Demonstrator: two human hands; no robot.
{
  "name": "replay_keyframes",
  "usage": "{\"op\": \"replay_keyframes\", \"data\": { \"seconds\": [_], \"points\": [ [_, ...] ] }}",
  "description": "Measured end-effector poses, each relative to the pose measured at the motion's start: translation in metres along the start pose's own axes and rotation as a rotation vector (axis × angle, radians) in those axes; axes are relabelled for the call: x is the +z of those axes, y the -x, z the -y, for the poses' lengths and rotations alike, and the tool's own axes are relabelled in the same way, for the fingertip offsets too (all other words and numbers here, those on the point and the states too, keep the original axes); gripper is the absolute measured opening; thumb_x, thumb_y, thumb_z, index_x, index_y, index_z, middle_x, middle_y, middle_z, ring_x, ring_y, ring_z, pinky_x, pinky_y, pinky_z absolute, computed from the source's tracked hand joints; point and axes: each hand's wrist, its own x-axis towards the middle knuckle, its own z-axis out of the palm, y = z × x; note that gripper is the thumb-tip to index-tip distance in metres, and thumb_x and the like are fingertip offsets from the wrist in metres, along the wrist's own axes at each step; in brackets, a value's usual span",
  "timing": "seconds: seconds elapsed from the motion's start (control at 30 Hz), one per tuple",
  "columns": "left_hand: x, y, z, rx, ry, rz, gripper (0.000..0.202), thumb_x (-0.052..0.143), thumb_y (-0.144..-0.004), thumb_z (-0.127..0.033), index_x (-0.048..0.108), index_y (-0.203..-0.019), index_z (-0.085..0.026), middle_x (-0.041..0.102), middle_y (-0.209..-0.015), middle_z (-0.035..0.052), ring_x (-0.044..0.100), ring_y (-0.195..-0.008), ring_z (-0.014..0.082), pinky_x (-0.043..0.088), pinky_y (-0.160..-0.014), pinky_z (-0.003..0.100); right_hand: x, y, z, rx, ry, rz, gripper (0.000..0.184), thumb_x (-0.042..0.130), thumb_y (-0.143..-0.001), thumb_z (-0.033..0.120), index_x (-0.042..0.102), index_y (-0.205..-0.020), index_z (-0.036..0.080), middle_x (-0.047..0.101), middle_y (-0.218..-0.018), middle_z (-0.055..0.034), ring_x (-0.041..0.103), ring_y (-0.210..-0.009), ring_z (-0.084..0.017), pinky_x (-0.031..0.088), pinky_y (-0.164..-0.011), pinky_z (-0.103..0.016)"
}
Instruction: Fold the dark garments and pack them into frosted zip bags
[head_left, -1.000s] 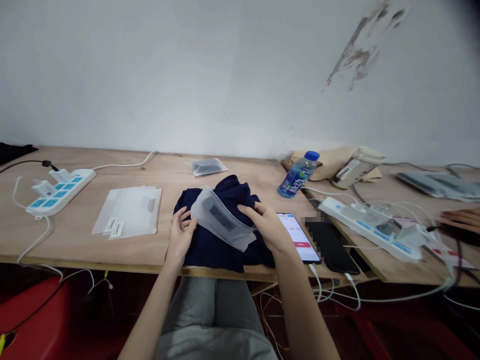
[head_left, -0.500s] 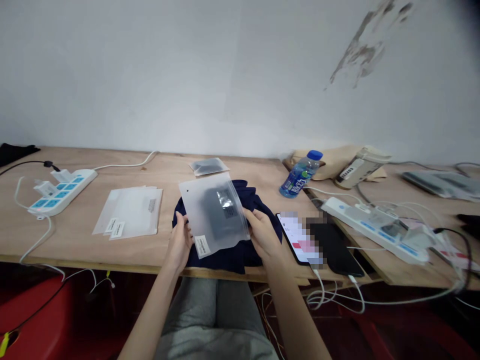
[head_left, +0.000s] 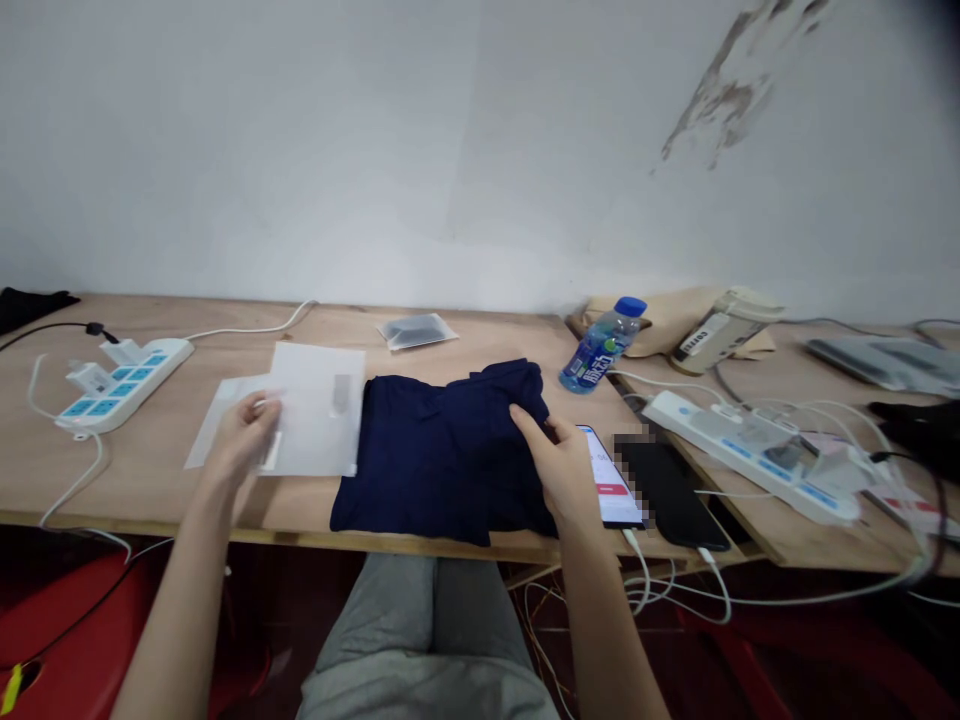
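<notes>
A frosted plastic zip bag [head_left: 319, 415] is pinched in my left hand [head_left: 244, 435], blurred by motion, at the left of the table. It hangs over similar frosted bags [head_left: 204, 430], partly covering them. In front of me a navy blue garment [head_left: 442, 455] lies roughly folded, wrinkled at its upper right. My right hand [head_left: 559, 460] grips the garment's right edge, the thumb on top and the other fingers partly hidden.
A bag with dark contents [head_left: 418, 331] lies farther back. Right of the garment are a lit phone [head_left: 607, 475], a dark phone [head_left: 675, 500], a blue-capped bottle [head_left: 604, 345] and a cup [head_left: 724, 335]. Power strips [head_left: 127, 385] with cables lie at both sides.
The frosted bag has moved left, off the garment and over the other bags, in my left hand. My right hand has let go of it and taken the garment's edge.
</notes>
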Motion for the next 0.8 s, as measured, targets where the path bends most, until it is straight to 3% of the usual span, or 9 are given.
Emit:
{"op": "replay_keyframes", "data": {
  "seconds": [0.07,0.13,0.2,0.27,0.33,0.4,0.53,0.7,0.8],
  "points": [
    [-0.025,-0.02,0.007,-0.03,-0.105,-0.095,0.043,0.064,-0.075,-0.033,0.062,-0.112,-0.011,0.068,-0.076,0.0036,0.062,-0.062,0.0164,0.05,-0.06,0.029,0.001,0.002,0.002,-0.141,0.177,-0.05,0.037,0.066,-0.08,0.051,0.072,-0.096,0.018,0.071,-0.109,-0.01,0.064,-0.103,-0.03,0.051,-0.087,-0.043],
    [-0.041,-0.026,0.012,-0.007,-0.233,-0.219,0.055,0.063,-0.076,-0.028,0.054,-0.126,-0.009,0.068,-0.097,0.0108,0.065,-0.082,0.0232,0.052,-0.075,0.038,0.009,0.007,0.002,-0.282,0.352,-0.004,0.039,0.064,-0.082,0.05,0.069,-0.104,0.018,0.063,-0.126,-0.0136,0.059,-0.114,-0.031,0.049,-0.094,-0.046],
    [-0.045,-0.017,0.013,0.082,-0.441,-0.359,0.063,0.063,-0.077,-0.029,0.047,-0.134,-0.007,0.063,-0.116,0.0181,0.061,-0.103,0.0306,0.047,-0.09,0.047,0.021,0.017,0.0,-0.391,0.479,0.207,0.042,0.064,-0.083,0.048,0.066,-0.114,0.019,0.053,-0.14,-0.0146,0.053,-0.124,-0.031,0.045,-0.101,-0.047],
    [-0.036,0.004,0.01,0.181,-0.611,-0.41,0.058,0.06,-0.081,-0.033,0.049,-0.133,-0.008,0.061,-0.12,0.0195,0.059,-0.108,0.0332,0.045,-0.093,0.05,0.032,0.028,-0.002,-0.459,0.551,0.456,0.039,0.061,-0.088,0.042,0.062,-0.121,0.021,0.048,-0.145,-0.0125,0.049,-0.129,-0.027,0.042,-0.106,-0.046],
    [-0.016,0.033,0.005,0.246,-0.601,-0.294,0.044,0.053,-0.087,-0.036,0.056,-0.125,-0.014,0.065,-0.11,0.0144,0.063,-0.097,0.0286,0.05,-0.086,0.045,0.039,0.037,-0.006,-0.495,0.595,0.54,0.03,0.054,-0.092,0.033,0.062,-0.118,0.022,0.052,-0.141,-0.0109,0.05,-0.128,-0.025,0.041,-0.107,-0.045],
    [0.011,0.062,-0.002,0.346,-0.528,-0.092,0.033,0.049,-0.09,-0.036,0.06,-0.115,-0.017,0.067,-0.106,0.0106,0.065,-0.091,0.0245,0.052,-0.083,0.04,0.041,0.042,-0.009,-0.506,0.638,0.471,0.027,0.046,-0.092,0.021,0.064,-0.113,0.022,0.057,-0.133,-0.0105,0.054,-0.121,-0.025,0.044,-0.104,-0.045],
    [0.067,0.105,-0.015,0.576,-0.462,0.268,0.026,0.047,-0.093,-0.028,0.06,-0.114,-0.021,0.066,-0.112,0.009,0.062,-0.108,0.0233,0.048,-0.095,0.041,0.045,0.032,-0.012,-0.532,0.756,0.323,0.039,0.041,-0.086,0.01,0.064,-0.116,0.019,0.057,-0.13,-0.0134,0.053,-0.115,-0.028,0.046,-0.099,-0.048],
    [0.105,0.114,-0.017,0.665,-0.422,0.337,0.035,0.042,-0.093,-0.017,0.055,-0.126,-0.021,0.064,-0.122,0.0117,0.059,-0.117,0.0239,0.047,-0.098,0.043,0.067,-0.008,-0.024,-0.512,0.924,0.411,0.048,0.048,-0.086,0.018,0.053,-0.134,0.019,0.046,-0.143,-0.0162,0.042,-0.127,-0.034,0.045,-0.097,-0.051],
    [0.11,0.11,-0.015,0.619,-0.41,0.298,0.034,0.042,-0.093,-0.017,0.054,-0.124,-0.018,0.066,-0.117,0.0134,0.062,-0.112,0.0251,0.049,-0.095,0.044,0.08,-0.029,-0.029,-0.461,0.977,0.531,0.043,0.051,-0.08,0.012,0.06,-0.121,0.018,0.053,-0.135,-0.0155,0.045,-0.125,-0.032,0.042,-0.099,-0.05]
  ]
}}
